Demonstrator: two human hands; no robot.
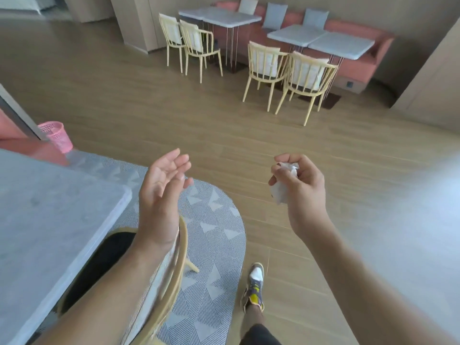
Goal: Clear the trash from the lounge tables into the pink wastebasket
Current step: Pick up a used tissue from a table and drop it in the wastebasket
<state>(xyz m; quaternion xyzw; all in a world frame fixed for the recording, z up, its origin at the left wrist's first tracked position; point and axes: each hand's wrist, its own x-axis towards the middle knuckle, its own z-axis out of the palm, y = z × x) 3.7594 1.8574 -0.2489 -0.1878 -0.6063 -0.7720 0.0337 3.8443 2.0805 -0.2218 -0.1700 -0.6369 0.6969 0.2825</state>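
Both hands are seen raised over the floor, apart from each other. The right hand (302, 192) is curled round a white crumpled wad (280, 194). The wad is pinched between thumb and fingers, with part showing above the fist and part hanging below it. The left hand (163, 181) is held palm up, fingers straight and loosely spread, with nothing in it.

The pink wastebasket (57, 136) is stood on the floor at far left, beside a pink bench (15, 128) and beyond the far corner of the near table (49, 220). It is well apart from both hands. Its contents cannot be made out.

The grey marble-look top of the near table is seen at lower left. A pale wooden chair (178, 275) with a dark seat is tucked against it, under the left forearm. A grey patterned rug (214, 220) is laid under both. One shoe (255, 286) is planted on the wood floor (249, 135), just off the rug edge.

Across the room, far tables (343, 44) with grey tops are set in two pairs along a pink sofa (361, 61) with cushions (275, 14). Four far chairs (306, 73) are drawn up to them.
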